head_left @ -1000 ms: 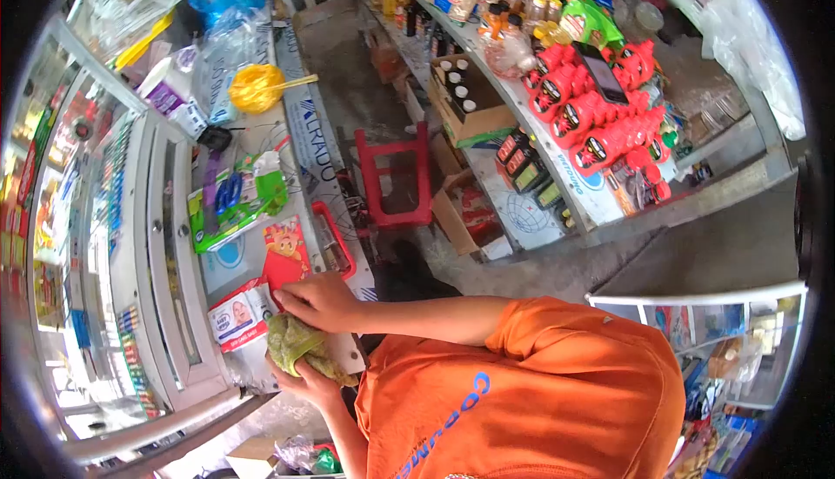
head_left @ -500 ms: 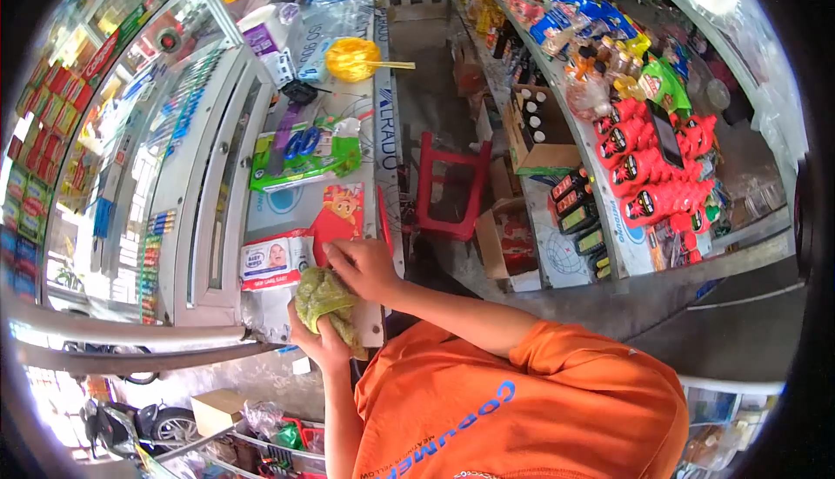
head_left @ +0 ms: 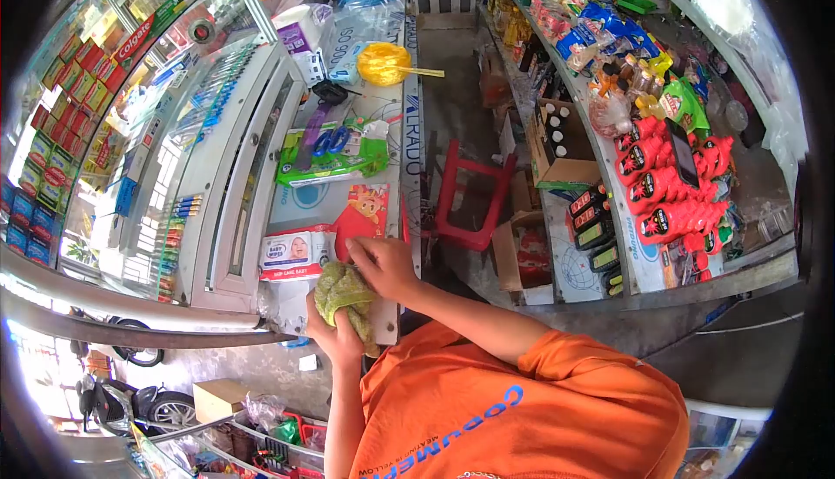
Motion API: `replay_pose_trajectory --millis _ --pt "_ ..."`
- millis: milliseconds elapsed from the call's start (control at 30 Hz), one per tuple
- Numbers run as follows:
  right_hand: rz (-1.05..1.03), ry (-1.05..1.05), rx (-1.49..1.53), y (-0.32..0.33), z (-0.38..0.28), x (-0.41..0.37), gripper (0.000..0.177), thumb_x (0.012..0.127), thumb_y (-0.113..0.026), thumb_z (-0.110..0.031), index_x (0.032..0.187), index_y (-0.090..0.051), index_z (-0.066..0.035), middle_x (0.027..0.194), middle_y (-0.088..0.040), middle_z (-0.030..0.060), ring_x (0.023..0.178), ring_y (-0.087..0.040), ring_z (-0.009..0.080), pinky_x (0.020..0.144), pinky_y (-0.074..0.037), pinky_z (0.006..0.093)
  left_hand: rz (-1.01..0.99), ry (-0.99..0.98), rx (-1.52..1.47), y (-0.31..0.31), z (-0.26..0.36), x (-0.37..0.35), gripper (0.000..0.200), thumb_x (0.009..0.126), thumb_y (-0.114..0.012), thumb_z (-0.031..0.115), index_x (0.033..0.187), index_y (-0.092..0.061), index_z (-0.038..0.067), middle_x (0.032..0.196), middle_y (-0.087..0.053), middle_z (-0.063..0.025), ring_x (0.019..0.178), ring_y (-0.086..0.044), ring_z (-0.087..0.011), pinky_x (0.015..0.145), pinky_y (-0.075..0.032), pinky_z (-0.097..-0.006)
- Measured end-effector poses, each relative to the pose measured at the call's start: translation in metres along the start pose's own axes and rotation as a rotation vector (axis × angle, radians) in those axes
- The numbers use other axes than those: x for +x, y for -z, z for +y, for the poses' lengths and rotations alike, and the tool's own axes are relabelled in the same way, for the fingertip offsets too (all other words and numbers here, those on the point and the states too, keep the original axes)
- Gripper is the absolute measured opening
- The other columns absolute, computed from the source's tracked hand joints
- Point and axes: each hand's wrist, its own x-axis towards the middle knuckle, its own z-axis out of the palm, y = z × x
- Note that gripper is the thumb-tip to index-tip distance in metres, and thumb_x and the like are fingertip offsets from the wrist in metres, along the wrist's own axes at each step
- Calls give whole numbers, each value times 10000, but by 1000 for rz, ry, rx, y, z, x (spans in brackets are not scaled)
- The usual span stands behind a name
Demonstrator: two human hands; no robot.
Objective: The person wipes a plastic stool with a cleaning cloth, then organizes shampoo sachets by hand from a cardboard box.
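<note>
Cluttered counter [head_left: 291, 209]: left hand [head_left: 335, 335] clasped around green cloth [head_left: 342, 288], right hand [head_left: 388, 268] half-curled at its edge, grip unclear.

Bright daylight, washed-out glare at far left, fisheye-bent edges, black corners, dimmer aisle floor [head_left: 450, 88]

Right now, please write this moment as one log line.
left hand: holds cloth; right hand: beside cloth, near red envelope; wipes: on counter

Looks like rough, matt cloth on the rag [head_left: 341, 291]; like glossy, crinkled plastic film on the wipes pack [head_left: 296, 251] and yellow bag [head_left: 383, 63]; like smooth plastic on the stool [head_left: 468, 236]; like matt cardboard on the bottle box [head_left: 567, 171]; like matt fabric on the shirt [head_left: 557, 409].
</note>
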Motion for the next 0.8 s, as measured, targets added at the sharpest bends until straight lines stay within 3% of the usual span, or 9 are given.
replay_pose_trajectory --millis 333,400,500,567,800 --pt "-23 3 8 1 0 0 323 1013 -592 -265 802 -629 -24 633 -555 184 557 -596 348 524 -408 427 25 -4 3 -2 10 2 379 831 -499 101 1149 -601 -77 966 -703 -208 893 -699 -305 838 -538 -404" --pt "-47 -13 -28 1 1 -1 353 1029 -549 -317 826 -650 -46 656 -596 189 625 -621 393 558 -435 486 22 -12 9 -1 11 3 370 835 -500 104 1142 -604 -75 961 -704 -207 889 -701 -305 831 -539 -404" --pt "-53 -14 -21 2 1 -1 359 1029 -549 -322 820 -645 -46 660 -597 194 632 -625 395 563 -439 489 2 7 45 1 14 1 358 848 -504 112 1138 -607 -70 951 -705 -203 883 -704 -304 824 -540 -409" --pt "-33 -2 -15 0 1 -2 360 1031 -548 -318 812 -635 -46 657 -593 193 634 -625 397 564 -437 492 -22 -3 11 1 11 -1 338 891 -497 115 1162 -595 -62 985 -696 -167 898 -653 -232 832 -517 -366" --pt "-90 22 -57 4 -1 -1 336 1030 -554 -293 825 -645 -43 662 -606 188 635 -635 386 561 -443 481 11 5 27 1 11 -3 328 886 -514 100 1154 -596 -70 980 -696 -170 914 -661 -227 845 -519 -366"
